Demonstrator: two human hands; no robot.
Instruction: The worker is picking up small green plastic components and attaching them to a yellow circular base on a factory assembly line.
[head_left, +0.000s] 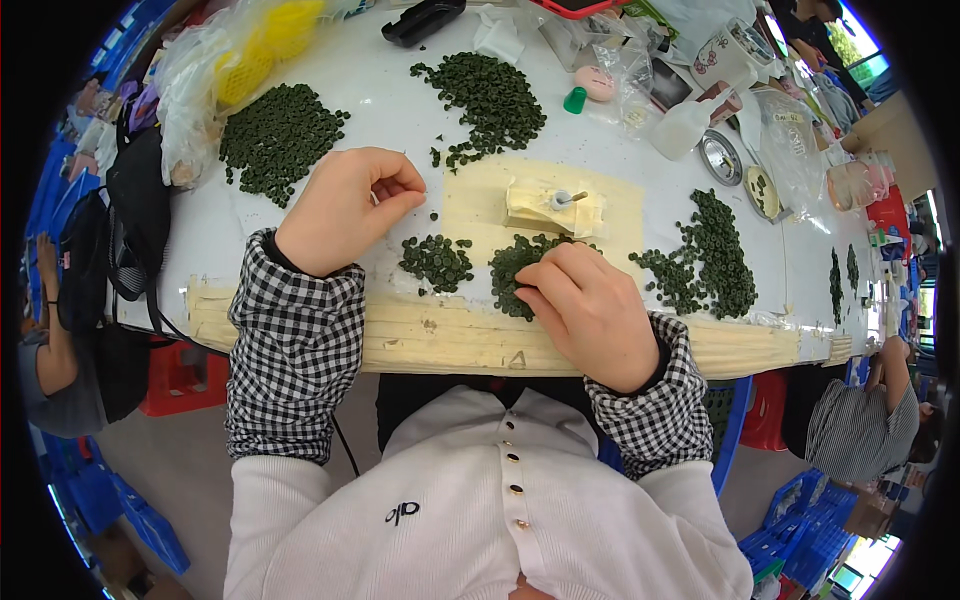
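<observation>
The right hand (590,310) bends over the near edge of the bench (390,110), its fingertips bunched and touching a pile of small dark green round pieces (508,272) just inside that edge. Whether a piece is pinched between them cannot be told. The left hand (345,210) is farther left and a little farther in from the near edge, thumb and forefinger brought almost together; whether anything sits between them is too small to tell. One loose green piece (434,216) lies just beside those fingertips, and a smaller heap (437,263) lies between the two hands, toward the near edge.

Beyond the right hand, a block wrapped in cream tape (550,212) stands on a cream paper patch (472,215); a pale round collar (560,200) with a thin metal pin (578,197) sits on it. Larger heaps of the same pieces spread over the bench: one toward its left edge (280,138), one toward its far edge (490,100), one right of the right hand (720,260). Cream tape strips (450,345) line the near edge. At the far right lie an open round tin (720,157) and a green cap (575,100) near a pink rounded object (596,83).
</observation>
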